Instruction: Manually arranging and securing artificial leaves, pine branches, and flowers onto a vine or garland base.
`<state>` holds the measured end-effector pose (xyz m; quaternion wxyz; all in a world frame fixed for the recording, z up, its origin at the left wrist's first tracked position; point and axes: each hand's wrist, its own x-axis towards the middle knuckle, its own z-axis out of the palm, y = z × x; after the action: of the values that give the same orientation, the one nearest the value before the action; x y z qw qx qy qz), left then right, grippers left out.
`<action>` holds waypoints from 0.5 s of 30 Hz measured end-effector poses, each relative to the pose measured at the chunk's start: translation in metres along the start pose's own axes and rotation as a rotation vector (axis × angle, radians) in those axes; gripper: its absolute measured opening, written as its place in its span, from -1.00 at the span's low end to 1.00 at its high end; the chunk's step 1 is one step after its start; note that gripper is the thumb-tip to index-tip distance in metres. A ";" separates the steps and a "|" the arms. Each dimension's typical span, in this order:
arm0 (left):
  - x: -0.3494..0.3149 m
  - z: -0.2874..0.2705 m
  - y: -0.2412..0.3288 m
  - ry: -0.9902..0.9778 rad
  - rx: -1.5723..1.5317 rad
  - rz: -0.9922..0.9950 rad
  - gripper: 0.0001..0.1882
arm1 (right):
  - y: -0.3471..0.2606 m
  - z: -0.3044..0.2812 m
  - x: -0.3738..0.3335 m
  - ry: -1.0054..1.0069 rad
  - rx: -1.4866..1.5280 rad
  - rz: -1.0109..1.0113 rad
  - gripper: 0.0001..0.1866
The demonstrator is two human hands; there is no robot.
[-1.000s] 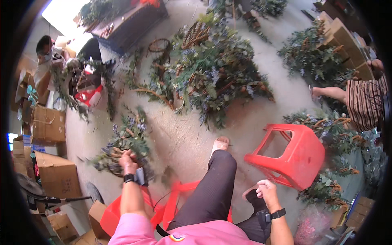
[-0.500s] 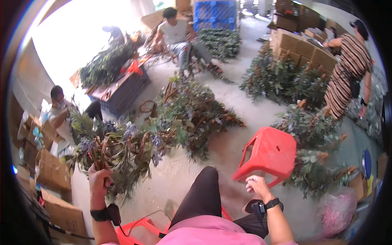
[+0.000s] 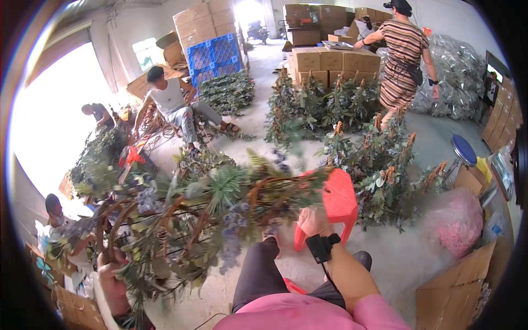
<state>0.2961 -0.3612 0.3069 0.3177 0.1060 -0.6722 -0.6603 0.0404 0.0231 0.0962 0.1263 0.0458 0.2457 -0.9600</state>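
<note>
A long artificial foliage garland (image 3: 187, 220), with brown vine stems, green leaves, pine sprigs and purple-blue flower clusters, stretches in front of me. Its looped vine stems at the left end are in the closed grip of my left hand (image 3: 113, 268). My right hand (image 3: 314, 221) has its fingers curled at the garland's right end; leaves and blur partly cover the fingertips. Just behind that hand stands a red plastic stool (image 3: 342, 201), upright, its seat partly behind the foliage.
More garlands stand bunched on the floor to the right (image 3: 374, 165) and by the stacked cartons (image 3: 335, 60). A seated person (image 3: 173, 102) works beyond; another in a striped dress (image 3: 404, 60) stands by the cartons. A pink-filled plastic bag (image 3: 459, 223) lies at right.
The garland has swung up and right across my front. My right hand has moved left to its end. The stool now stands upright after being tilted, and my view has lifted.
</note>
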 end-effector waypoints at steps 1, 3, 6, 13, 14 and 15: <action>0.016 -0.002 -0.011 -0.104 -0.004 -0.132 -0.78 | -0.013 0.008 0.002 -0.205 0.061 -0.250 -0.57; 0.028 0.029 -0.038 -0.120 0.005 -0.065 -0.82 | -0.060 0.033 -0.007 -0.230 0.059 -0.183 -0.57; 0.065 0.087 -0.078 -0.229 -0.139 -0.252 -0.76 | -0.139 0.012 -0.017 -0.178 -0.032 -0.168 -0.57; 0.087 0.240 -0.138 -0.543 -0.550 -0.489 -0.74 | -0.282 0.090 -0.061 0.050 -0.477 -0.585 -0.69; 0.081 0.257 -0.141 -0.583 -0.648 -0.581 -0.73 | -0.300 0.103 -0.063 0.032 -0.555 -0.625 -0.66; 0.087 0.264 -0.172 -0.685 -0.642 -0.509 -0.66 | -0.314 0.117 -0.064 0.009 -0.629 -0.663 -0.63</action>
<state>0.0314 -0.2120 0.1869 -0.0737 -0.0583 -0.4547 -0.8857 0.0158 0.2466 0.3528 -0.1812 -0.0717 0.5274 -0.8270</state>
